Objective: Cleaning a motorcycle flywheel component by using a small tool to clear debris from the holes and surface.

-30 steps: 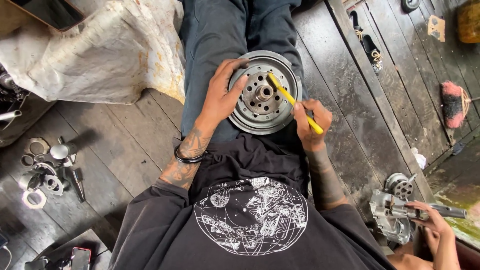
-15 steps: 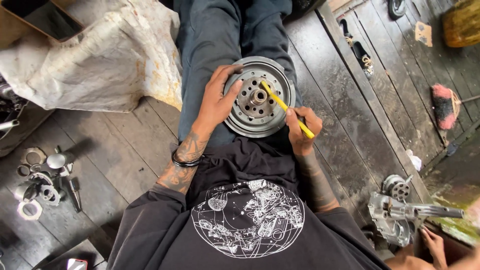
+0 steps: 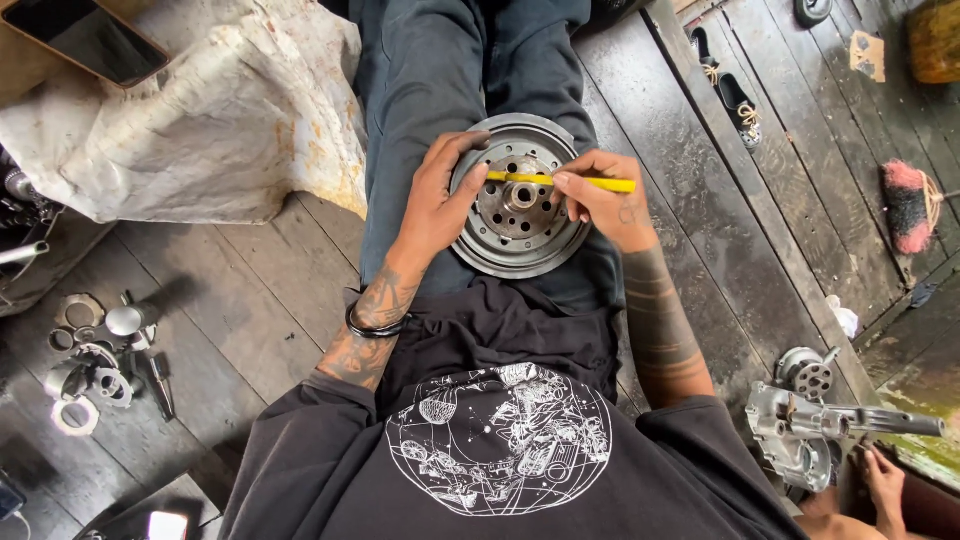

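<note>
The left hand (image 3: 438, 200) lies curled over the left rim of a round metal pulley disc (image 3: 520, 197), fingers bent and pressed against its edge, gripping it in place on the person's lap. The right hand (image 3: 605, 203), on the opposite side of the disc, pinches a yellow pencil-like tool (image 3: 560, 180) between thumb and fingertips; the tool lies nearly level across the disc's upper half, its far end reaching toward the left hand's fingers and its near end sticking out past the right hand's knuckles. The disc rests flat, face up, on dark trousers (image 3: 440, 90) just beyond the hem of a black printed shirt (image 3: 500, 440). A black bracelet (image 3: 372, 325) circles the left wrist. Well out from the left hand, on the dark wooden floor (image 3: 250, 320), lie a scatter of small metal rings and parts (image 3: 95, 350), with a crumpled pale sack (image 3: 190, 120) beyond them. Well behind the right hand, a grey metal housing with a shaft (image 3: 810, 430) sits on the floor, another person's hand (image 3: 885, 480) touching it.
</note>
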